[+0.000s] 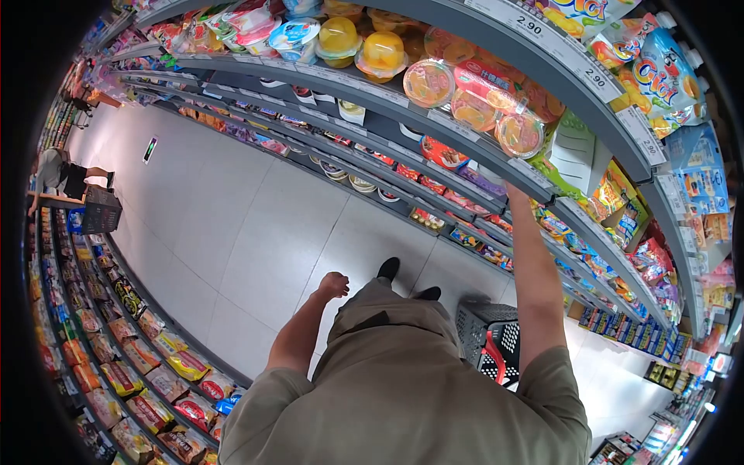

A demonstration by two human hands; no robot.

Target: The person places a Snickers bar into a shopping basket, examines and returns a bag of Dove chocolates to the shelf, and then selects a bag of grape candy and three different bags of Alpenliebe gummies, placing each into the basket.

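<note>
My left hand [335,285] hangs beside my body above the floor, its fingers loosely curled with nothing visible in them. Reaching forward to the right-hand shelves, my right arm [536,271] passes under the edge of an upper shelf. Only the wrist of my right hand [514,192] shows; the shelf hides the fingers, so what they touch cannot be made out. Near that wrist lie a purple package [482,179] and a red snack package [443,153]. Above it, clear-lidded jelly cups [520,136] and a green package [570,151] sit on the upper shelf.
A dark shopping basket [488,341] with a red handle stands on the floor by my right side. Shelves of packaged snacks [147,407] curve along my left. Farther down the aisle, another person [76,177] stands by a dark basket [101,211].
</note>
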